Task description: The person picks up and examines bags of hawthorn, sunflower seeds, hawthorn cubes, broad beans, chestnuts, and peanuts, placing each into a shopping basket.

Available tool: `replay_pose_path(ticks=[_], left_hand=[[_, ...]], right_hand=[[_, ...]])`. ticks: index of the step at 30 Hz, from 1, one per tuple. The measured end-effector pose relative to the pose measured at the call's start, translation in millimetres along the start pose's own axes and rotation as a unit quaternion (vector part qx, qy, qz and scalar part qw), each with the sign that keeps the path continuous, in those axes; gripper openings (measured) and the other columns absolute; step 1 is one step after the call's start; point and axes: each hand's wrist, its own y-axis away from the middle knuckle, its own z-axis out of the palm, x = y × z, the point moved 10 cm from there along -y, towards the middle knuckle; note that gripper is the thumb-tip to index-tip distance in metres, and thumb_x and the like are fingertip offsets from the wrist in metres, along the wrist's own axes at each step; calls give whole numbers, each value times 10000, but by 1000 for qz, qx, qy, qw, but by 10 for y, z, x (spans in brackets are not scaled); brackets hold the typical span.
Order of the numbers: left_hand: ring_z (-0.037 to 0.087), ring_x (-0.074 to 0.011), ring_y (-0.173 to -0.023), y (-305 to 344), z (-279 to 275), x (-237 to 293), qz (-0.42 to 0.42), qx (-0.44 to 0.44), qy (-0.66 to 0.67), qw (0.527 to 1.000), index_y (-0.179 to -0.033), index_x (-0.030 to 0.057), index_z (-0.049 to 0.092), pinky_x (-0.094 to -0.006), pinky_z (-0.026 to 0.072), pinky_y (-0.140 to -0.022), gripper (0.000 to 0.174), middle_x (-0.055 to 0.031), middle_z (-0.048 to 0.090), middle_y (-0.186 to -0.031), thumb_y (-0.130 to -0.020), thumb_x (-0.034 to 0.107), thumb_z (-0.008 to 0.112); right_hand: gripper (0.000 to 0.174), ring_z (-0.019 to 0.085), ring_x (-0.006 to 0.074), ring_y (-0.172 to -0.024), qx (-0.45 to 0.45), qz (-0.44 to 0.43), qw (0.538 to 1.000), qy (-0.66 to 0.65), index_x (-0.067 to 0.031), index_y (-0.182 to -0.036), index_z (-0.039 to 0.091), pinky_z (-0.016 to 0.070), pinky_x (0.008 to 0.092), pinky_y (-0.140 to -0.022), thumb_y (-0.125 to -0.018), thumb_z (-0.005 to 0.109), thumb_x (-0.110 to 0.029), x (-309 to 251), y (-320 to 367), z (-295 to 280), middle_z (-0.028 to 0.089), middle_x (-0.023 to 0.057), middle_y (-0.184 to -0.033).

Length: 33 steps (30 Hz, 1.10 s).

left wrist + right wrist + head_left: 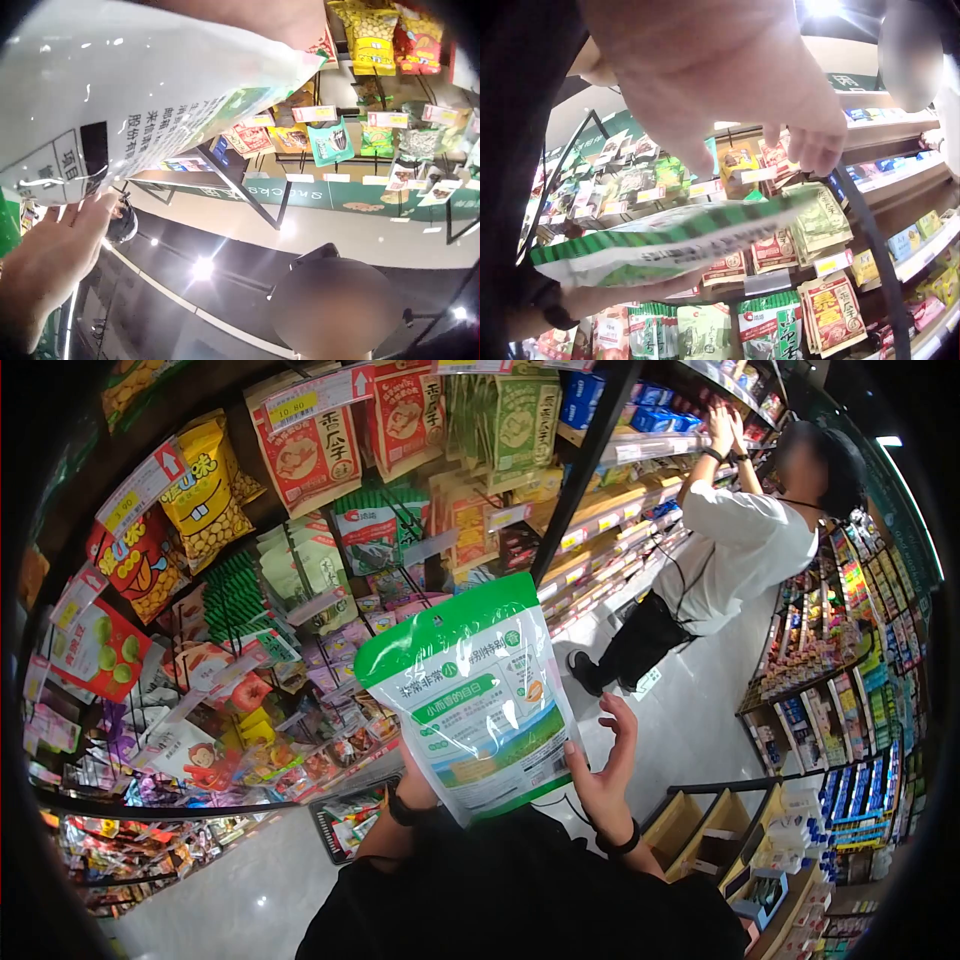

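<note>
A white and green snack bag [480,705] is tilted in front of my chest, its printed back facing up. My left hand [416,788] holds its lower left side from behind; most fingers are hidden by the bag. In the right wrist view this hand [641,291] lies along the underside of the bag [667,240]. At the lower right edge, my right hand [607,775] has its thumb against the bag, with the other fingers spread and slightly bent. The left wrist view shows the right hand [56,259] by the bag [150,90].
Hanging snack packets [205,490] and price tags fill the rack at the left. Beyond the rack, a person in a white top [745,550] reaches to a shelf. A basket with packets [350,825] is low at the left; wooden bins [700,830] stand at the lower right.
</note>
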Motion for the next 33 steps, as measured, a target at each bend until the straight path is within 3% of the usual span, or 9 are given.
replay_pose_path(ticks=[5, 8, 11, 15, 17, 20, 25, 28, 33], left_hand=[[404, -359, -1379, -153, 289, -9, 1, -67, -297, 953, -1515, 34, 300, -480, 330, -1137, 683, -172, 377, -1530, -1009, 493, 328], [308, -347, -1436, -301, 435, -156, 47, -33, -618, 784, -1535, 9, 238, -396, 238, -1171, 637, -185, 317, -1555, -1015, 329, 418], [214, -377, -1470, -478, 267, -267, 108, 35, -811, 573, -1529, -16, 208, -429, 196, -1187, 690, -244, 213, -1582, -1025, 405, 420], [269, -408, -1441, -969, -640, -245, 47, 72, -787, 611, -1511, -31, 236, -446, 218, -1180, 731, -265, 287, -1545, -1008, 445, 470], [319, -406, -1414, -1077, -689, 129, 16, 130, -712, 690, -1501, -31, 261, -453, 226, -1176, 738, -274, 358, -1502, -996, 446, 509], [390, -346, -1369, -1210, -768, 766, 129, 237, -710, 650, -1478, -17, 323, -439, 290, -1150, 718, -250, 438, -1437, -963, 393, 610], [654, -172, -1023, -1596, -672, 905, 95, 257, -452, 849, -1292, -18, 535, -299, 551, -835, 474, -107, 633, -1211, -921, 226, 703], [683, -147, -940, -1697, -828, 997, 134, 295, -391, 862, -1191, 10, 615, -295, 556, -814, 336, -76, 686, -1106, -927, 200, 696], [687, -135, -901, -1646, -663, 1230, 230, 339, -425, 807, -1075, 0, 669, -289, 546, -801, 235, -69, 714, -1029, -931, 184, 690]], right_hand=[[938, 306, 373, -1425, -213, -42, 972, -95, 7, -1481, 276, 236, 468, -1160, -779, 801, -323, -139, -58, 806, 304, 254, -1529], [1032, 231, 336, -1467, -329, 30, 904, -271, -15, -1547, 162, 189, 420, -1182, -824, 739, -475, 60, 80, 1258, 232, 196, -1585], [757, 448, 250, -1313, -317, 256, 840, -359, -21, -1483, 342, 346, 384, -1097, -879, 722, -276, 1066, 237, 1601, 445, 121, -1459], [318, 638, 108, -1002, -233, 413, 751, -459, -82, -1231, 598, 501, 307, -889, -980, 621, -277, 1933, -104, 2003, 671, 8, -1136], [358, 641, 122, -1021, -285, 360, 771, -441, -85, -1260, 585, 509, 307, -889, -975, 626, -297, 2060, -421, 2119, 666, 16, -1164], [398, 666, 158, -1015, -376, 423, 669, -482, -79, -1277, 579, 533, 329, -904, -969, 624, -327, 2168, -798, 2346, 672, 45, -1189], [427, 672, 146, -933, -487, 481, 524, -506, -105, -1257, 583, 568, 332, -793, -958, 619, -407, 2301, -1215, 2839, 688, 41, -1084], [382, 659, 129, -925, -479, 470, 540, -508, -93, -1184, 621, 540, 291, -788, -940, 658, -384, 2105, -1440, 3016, 694, 24, -1059], [217, 647, 70, -855, -397, 309, 752, -426, -65, -1051, 663, 499, 249, -745, -949, 674, -256, 2327, -1900, 3224, 705, -5, -963]])
